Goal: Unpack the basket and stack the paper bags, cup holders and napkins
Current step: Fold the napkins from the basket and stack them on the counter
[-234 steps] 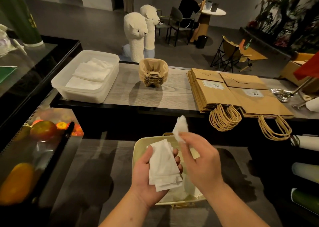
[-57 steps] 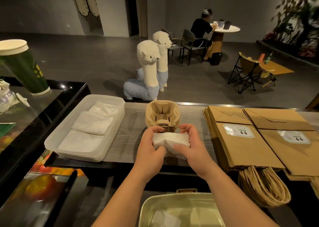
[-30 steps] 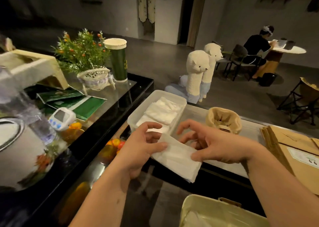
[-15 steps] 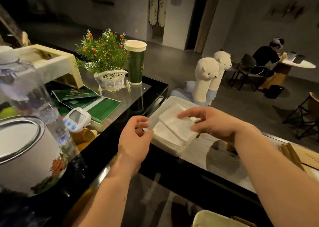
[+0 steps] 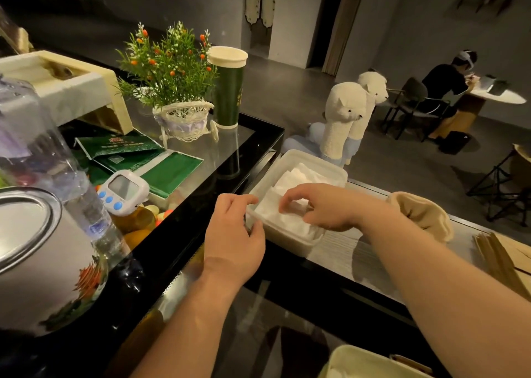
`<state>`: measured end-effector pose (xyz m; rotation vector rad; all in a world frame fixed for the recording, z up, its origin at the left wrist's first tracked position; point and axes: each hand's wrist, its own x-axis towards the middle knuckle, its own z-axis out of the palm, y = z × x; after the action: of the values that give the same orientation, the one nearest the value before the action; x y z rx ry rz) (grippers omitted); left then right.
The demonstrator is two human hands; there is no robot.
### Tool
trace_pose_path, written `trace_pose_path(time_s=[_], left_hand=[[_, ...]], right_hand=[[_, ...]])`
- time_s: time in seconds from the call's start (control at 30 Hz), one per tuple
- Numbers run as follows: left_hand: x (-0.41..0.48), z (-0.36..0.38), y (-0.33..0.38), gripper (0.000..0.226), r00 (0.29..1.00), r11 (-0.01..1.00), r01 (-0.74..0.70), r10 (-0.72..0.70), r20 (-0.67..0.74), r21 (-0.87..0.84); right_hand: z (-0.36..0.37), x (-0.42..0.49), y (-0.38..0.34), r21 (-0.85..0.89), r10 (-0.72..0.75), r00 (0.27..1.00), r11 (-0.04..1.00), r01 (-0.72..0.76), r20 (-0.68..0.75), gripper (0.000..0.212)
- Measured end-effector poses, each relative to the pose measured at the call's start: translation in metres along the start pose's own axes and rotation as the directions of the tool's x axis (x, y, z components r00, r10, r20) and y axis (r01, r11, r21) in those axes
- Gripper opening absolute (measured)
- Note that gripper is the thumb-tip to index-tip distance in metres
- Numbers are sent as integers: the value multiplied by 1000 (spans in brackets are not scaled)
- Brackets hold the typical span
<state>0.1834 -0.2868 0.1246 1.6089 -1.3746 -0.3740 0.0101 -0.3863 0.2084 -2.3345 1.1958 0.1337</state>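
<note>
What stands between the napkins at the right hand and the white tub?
Nothing visible: the napkins already lie inside the tub under the right hand. The left hand holds its near corner, beside them.

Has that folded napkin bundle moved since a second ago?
Yes. The napkin bundle was held short of the white tub, on the person's side; now it lies inside the tub's near end, under the right hand.
</note>
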Motion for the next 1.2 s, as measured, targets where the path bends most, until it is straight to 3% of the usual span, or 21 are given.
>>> trace_pose_path(time_s=[0.1,0.2,0.3,0.43,0.53,0.67,0.77,0.87,0.93,1.07,1.1,1.2], left_hand=[[4,4,1,33,982,970,-185,189,-6,157],[14,5,5,33,953,922,-302,297,55,245],[25,5,15,35,933,902,-343,294,209,264],[36,10,27,33,902,843,-347,180,392,412],[32,12,34,36,910,830,-298,99,402,471],[3,6,48,30,933,841,-345,259,250,417],[-44,6,60,20,898,861,-437,405,171,260],[-116,30,58,12,862,897,-442,435,260,-34],[-170,55,48,12,827,937,-328,346,444,-119],[-254,94,20,19,692,977,-214,153,706,-2],[-267,100,13,21,679,978,-205,123,723,27],[-292,112,-6,27,659,950,-266,57,750,161]], right_hand=[[13,-6,-7,-349,-64,989,937,15,-130,43],[21,-16,-9,-482,-120,951,875,-34,-285,39],[19,-22,-8,-365,-100,907,929,-62,-409,36],[24,-23,-12,-187,-16,976,982,-26,-215,32],[31,-30,-8,-57,17,957,998,-35,-289,32],[50,-85,5,143,35,786,987,68,-617,23],[88,-154,16,341,166,680,931,131,-714,19],[153,-217,46,542,381,669,840,38,-638,25],[206,-248,74,596,532,699,781,-187,-479,27],[295,-284,125,557,743,664,586,-588,-81,11],[308,-287,133,489,766,643,558,-671,9,14],[333,-287,150,279,788,590,534,-798,178,51]])
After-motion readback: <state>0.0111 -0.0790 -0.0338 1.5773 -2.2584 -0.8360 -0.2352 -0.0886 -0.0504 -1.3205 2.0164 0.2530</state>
